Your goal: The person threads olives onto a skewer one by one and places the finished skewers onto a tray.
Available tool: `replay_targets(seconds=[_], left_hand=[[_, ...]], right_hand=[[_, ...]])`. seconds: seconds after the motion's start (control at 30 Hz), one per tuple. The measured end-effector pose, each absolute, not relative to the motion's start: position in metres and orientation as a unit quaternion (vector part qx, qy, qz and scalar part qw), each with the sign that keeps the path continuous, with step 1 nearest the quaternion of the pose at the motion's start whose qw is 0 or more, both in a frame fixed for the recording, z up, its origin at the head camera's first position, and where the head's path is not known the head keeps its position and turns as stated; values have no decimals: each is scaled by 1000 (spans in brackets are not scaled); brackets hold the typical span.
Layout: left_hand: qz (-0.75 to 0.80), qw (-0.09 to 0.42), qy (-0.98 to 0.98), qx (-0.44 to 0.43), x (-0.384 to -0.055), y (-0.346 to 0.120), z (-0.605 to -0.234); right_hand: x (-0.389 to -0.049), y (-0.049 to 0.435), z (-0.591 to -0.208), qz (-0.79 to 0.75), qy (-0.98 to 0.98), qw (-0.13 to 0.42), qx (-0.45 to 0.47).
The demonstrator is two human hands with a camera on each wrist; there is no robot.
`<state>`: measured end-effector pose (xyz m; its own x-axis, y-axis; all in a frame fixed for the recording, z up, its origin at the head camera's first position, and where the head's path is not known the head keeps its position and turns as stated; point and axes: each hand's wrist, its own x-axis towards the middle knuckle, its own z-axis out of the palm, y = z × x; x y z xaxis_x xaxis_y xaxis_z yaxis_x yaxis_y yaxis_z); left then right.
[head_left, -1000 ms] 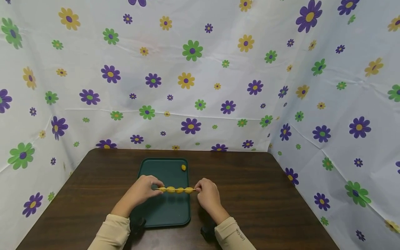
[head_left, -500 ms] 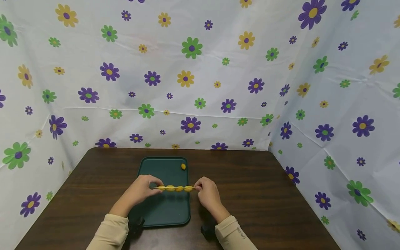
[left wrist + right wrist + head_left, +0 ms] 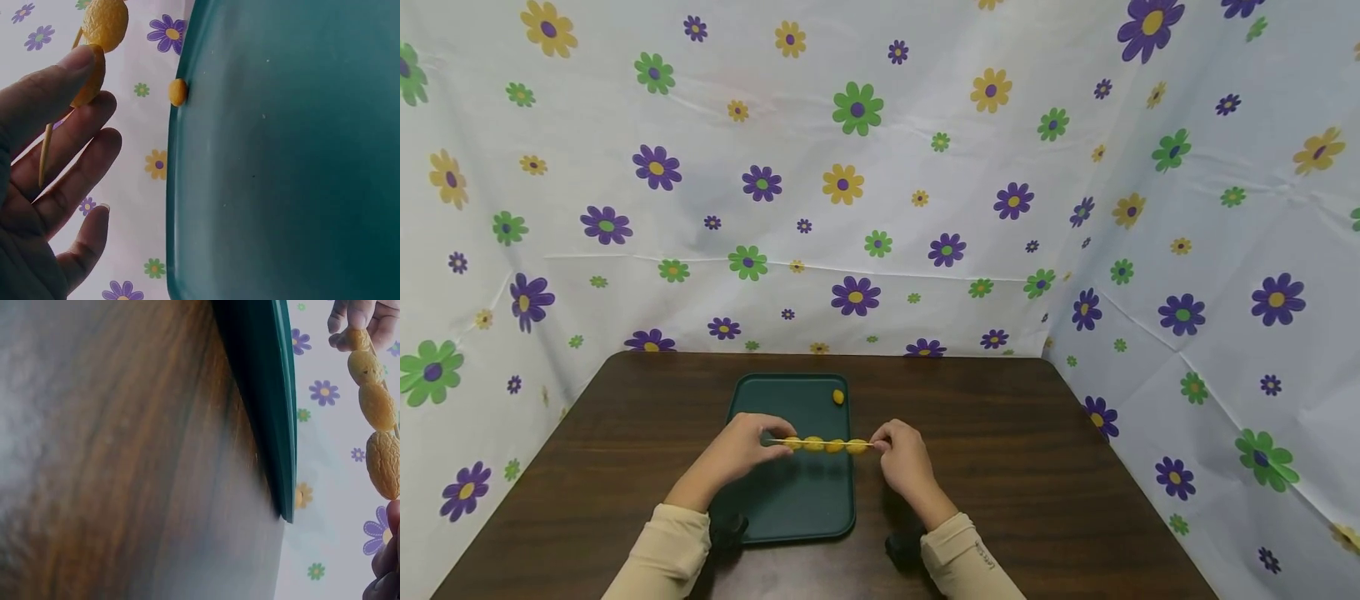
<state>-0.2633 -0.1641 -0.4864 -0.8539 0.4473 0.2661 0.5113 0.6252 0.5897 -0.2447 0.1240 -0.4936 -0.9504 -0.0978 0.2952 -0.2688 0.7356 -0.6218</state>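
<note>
A thin wooden skewer [image 3: 45,156] carries several small yellow oval fruits [image 3: 814,443] with wrinkled skin, seen close up as a row of fruits [image 3: 377,406] in the right wrist view. It is held level above the dark green tray [image 3: 790,504]. My left hand [image 3: 737,450] pinches the leftmost fruit between thumb and index finger, its other fingers spread loosely. The skewer's bare left end sticks out past that grip. At the opposite end my right hand [image 3: 910,471] pinches the skewer beside the last fruit; its fingertips are partly cut off in the right wrist view.
A single loose yellow fruit [image 3: 838,397] lies in the tray's far right corner. The tray rests on a dark brown wooden table [image 3: 1000,467]. A white flowered curtain [image 3: 880,208] rises behind the table and along its sides.
Both hands, with the skewer, shift very slightly away from me and to the right over the tray. The head view tilts a little. Both grips stay the same.
</note>
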Motion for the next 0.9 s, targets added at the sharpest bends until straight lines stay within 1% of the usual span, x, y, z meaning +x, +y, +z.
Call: replay_targets(seconds=[0.1,0.23,0.4,0.53,0.67,0.9], left_hand=[[-341,35,-901,-267,-267,-165,-485],[-337,8,-899,-281,-274,-171,-476],[-313,-7,-902,-297,-299,-175,-456],[-285,-25,-910,-299,-318,-174,-449],[-270,-40,-917,-293,-333,-169,-452],[-256,-36,-931,-258,-351,-159,-466]], right_hand=[[-245,126,-493,354,-923,121,95],[-248,130,-495,351,-923,125,94],[-250,139,-496,342,-927,130,87],[-251,149,-497,343,-929,111,77],[-252,160,-497,342,-931,106,66],[-251,176,-496,353,-927,110,60]])
